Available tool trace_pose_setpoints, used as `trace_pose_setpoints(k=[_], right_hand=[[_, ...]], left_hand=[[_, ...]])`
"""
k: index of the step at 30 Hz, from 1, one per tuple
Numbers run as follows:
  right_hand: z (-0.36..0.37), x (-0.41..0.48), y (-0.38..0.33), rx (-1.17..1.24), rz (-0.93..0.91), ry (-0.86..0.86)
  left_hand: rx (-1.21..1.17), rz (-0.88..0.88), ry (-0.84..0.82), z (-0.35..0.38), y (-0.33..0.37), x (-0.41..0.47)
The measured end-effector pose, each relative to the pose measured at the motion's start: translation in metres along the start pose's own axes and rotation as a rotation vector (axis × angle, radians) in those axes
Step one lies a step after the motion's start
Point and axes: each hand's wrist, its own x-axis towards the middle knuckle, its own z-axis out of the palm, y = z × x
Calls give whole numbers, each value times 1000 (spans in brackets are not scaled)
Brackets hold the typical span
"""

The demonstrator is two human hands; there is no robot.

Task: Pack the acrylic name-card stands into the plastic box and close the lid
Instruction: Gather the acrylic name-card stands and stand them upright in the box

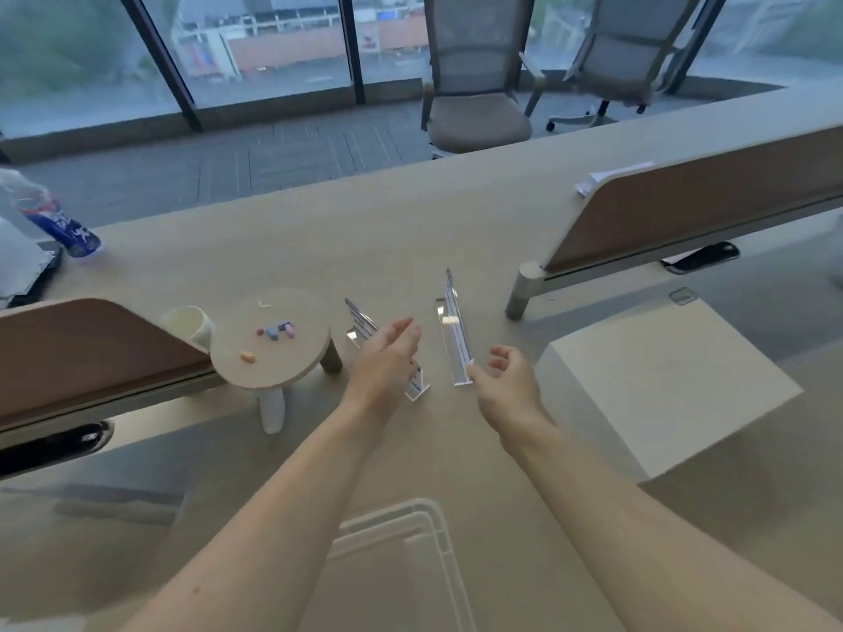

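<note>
Your left hand point(387, 353) and right hand point(506, 380), grips open and empty, hover over two clear acrylic name-card stands point(454, 326) on the beige tabletop point(410, 221).

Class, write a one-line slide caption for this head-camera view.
Both open hands, left and right, reach toward two acrylic stands on the table.

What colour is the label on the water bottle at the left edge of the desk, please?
The label is blue with red and white markings, seen in the head view.
</note>
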Motion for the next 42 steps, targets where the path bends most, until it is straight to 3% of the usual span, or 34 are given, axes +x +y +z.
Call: trace_pose_setpoints(k=[5, 13, 20, 26, 36, 42], right_hand=[[30, 52, 27, -98, -23, 38], [48, 87, 56, -64, -111, 105], [25, 106, 72, -113, -126, 245], [-3, 100, 90, -105, -136, 264], [-53, 37, 23, 13, -355, 270], [-92, -6, -33, 148, -378, 114]], left_hand=[[-55, 17, -9, -2, -21, 32], [-114, 43, 1, -7, -48, 54], [-76, 78, -25, 3, -55, 55], [-37, 88, -44, 18, -60, 51], [113, 137, 15, 32, -29, 31], [179, 111, -4, 22, -2, 7]])
